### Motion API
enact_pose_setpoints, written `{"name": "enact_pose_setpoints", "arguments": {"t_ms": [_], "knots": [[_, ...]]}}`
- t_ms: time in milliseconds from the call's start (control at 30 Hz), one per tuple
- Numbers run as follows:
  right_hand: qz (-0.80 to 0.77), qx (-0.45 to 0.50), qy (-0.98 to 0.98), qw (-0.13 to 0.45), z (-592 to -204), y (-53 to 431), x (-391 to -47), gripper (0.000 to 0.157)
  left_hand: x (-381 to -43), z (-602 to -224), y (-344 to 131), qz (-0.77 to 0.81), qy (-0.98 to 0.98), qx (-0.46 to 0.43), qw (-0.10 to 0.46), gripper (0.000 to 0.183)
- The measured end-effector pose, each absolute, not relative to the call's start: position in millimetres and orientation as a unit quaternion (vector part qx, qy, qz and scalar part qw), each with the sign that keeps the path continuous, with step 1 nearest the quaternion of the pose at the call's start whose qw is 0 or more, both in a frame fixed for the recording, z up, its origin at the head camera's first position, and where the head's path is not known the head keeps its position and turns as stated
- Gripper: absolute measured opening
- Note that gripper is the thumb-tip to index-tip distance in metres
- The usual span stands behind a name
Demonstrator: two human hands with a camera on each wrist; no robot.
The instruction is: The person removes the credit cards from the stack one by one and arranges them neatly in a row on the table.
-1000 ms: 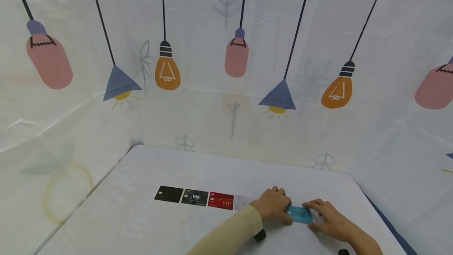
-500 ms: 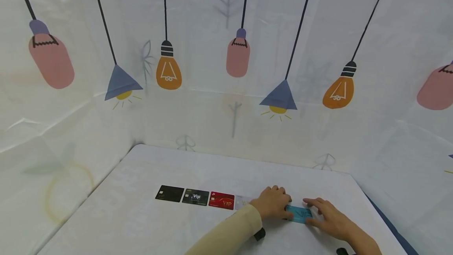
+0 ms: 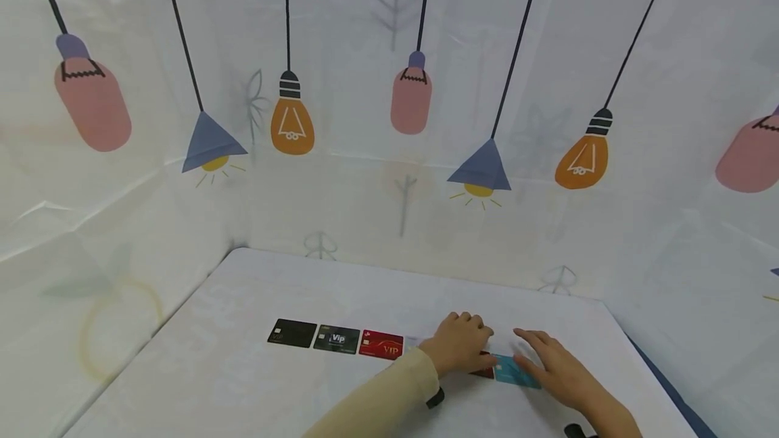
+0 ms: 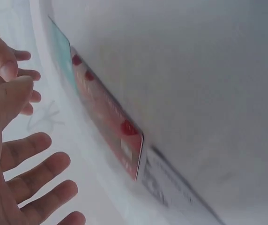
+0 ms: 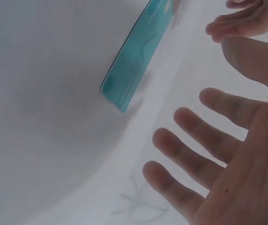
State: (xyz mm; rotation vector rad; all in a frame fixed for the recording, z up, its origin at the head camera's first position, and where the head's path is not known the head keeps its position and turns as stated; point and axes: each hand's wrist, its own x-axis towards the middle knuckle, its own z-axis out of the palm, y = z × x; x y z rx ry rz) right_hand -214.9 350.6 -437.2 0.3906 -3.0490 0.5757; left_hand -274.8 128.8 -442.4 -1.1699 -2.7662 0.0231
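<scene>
A row of bank-style cards lies on the white table. At its right end is a teal card (image 3: 516,373), which also shows in the right wrist view as a teal strip (image 5: 136,56). Beside it lies a red card (image 4: 107,117), mostly covered by my left hand (image 3: 458,345) in the head view. That hand hovers over the row, fingers spread and holding nothing. My right hand (image 3: 556,369) is raised above the teal card's right end, its fingers apart and nothing between them. A pale card (image 4: 178,194) lies next to the red one, largely hidden in the head view.
Further left in the row are a black card (image 3: 292,333), a dark green Vip card (image 3: 337,339) and a red VIP card (image 3: 381,344). The table (image 3: 182,370) meets a white curtain (image 3: 341,201) printed with hanging lamps.
Both hands have come off the teal card and lifted. The left hand has moved a little left, uncovering part of the red card beside it.
</scene>
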Motion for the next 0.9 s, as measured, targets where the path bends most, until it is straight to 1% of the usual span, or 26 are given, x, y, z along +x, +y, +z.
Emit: {"name": "enact_pose_setpoints", "arguments": {"t_ms": [133, 300, 467, 667, 800, 900], "knots": [[0.175, 0.115, -0.977, 0.032, -437, 343, -215, 0.060, -271, -435, 119, 0.024, -0.918, -0.384, 0.099, 0.056], [0.167, 0.103, -0.979, 0.045, -438, 331, -217, 0.066, -267, -432, 107, 0.023, -0.919, -0.375, 0.123, 0.058], [0.170, 0.108, -0.977, 0.075, -437, 321, -220, 0.064, -268, -433, 94, 0.039, -0.919, -0.361, 0.152, 0.058], [0.163, 0.112, -0.976, 0.095, -438, 311, -223, 0.065, -271, -433, 73, 0.022, -0.930, -0.335, 0.148, 0.061], [0.153, 0.112, -0.976, 0.105, -438, 306, -225, 0.067, -275, -435, 56, 0.009, -0.935, -0.314, 0.163, 0.063], [0.150, 0.107, -0.977, 0.108, -437, 304, -226, 0.072, -281, -437, 43, 0.005, -0.939, -0.296, 0.173, 0.066]]}}
